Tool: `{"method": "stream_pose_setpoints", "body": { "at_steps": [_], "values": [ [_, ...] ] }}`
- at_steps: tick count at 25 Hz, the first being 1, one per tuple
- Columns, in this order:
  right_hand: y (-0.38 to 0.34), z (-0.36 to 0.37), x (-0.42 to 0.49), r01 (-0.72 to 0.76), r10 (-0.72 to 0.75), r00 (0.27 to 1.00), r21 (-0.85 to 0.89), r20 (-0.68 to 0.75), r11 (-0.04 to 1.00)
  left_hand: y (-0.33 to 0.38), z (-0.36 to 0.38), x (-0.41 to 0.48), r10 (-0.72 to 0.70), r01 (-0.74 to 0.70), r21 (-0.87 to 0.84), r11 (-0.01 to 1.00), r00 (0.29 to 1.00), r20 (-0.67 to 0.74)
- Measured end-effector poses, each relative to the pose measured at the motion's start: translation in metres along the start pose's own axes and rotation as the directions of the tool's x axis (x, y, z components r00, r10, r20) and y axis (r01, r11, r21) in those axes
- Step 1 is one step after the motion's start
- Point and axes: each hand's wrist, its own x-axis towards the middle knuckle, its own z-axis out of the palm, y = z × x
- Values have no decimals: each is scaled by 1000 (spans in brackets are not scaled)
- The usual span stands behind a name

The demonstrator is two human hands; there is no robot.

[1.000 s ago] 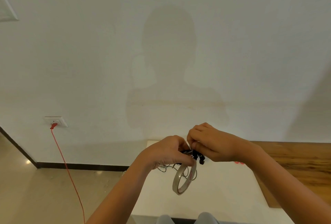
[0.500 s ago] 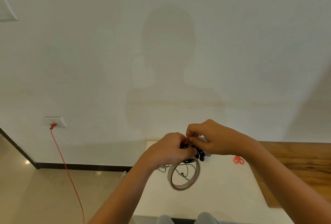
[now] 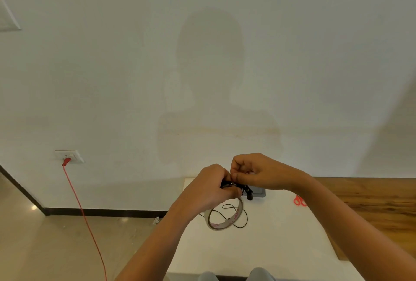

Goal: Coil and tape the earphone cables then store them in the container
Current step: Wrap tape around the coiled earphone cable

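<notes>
The earphone cable (image 3: 233, 184) is rendered in black. The tape roll (image 3: 236, 213) is coloured pale beige, with red print carried on its inner face. The table (image 3: 270, 247) is finished in plain white, the scissors (image 3: 299, 201) in red, the container (image 3: 258, 192) in grey. Brown grain is shown on the wooden surface (image 3: 371, 202). The cord (image 3: 83, 213) is coloured red, the socket (image 3: 69, 155) white.

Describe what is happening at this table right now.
A person is working above the white table. The left hand grips a coiled black earphone cable, and the right hand pinches at the same coil. The tape roll hangs just under the left hand, with a loose black cable looping behind it. Further back sit red scissors and a grey container.
</notes>
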Motion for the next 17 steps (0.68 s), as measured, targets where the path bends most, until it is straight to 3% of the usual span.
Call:
{"method": "stream_pose_setpoints", "body": {
  "at_steps": [7, 14, 17],
  "values": [
    [11, 0, 3, -109, 91, 993, 257, 80, 960, -2, 5, 0, 74, -61, 137, 989, 993, -89],
    [15, 1, 14, -289, 234, 951, 309, 202, 906, -2, 11, -1, 60, -66, -24, 998, 980, -190],
    [11, 2, 14, -295, 215, 948, 394, 235, 871, -1, 10, -2, 79, -101, -82, 992, 969, -235]
  ]
}}
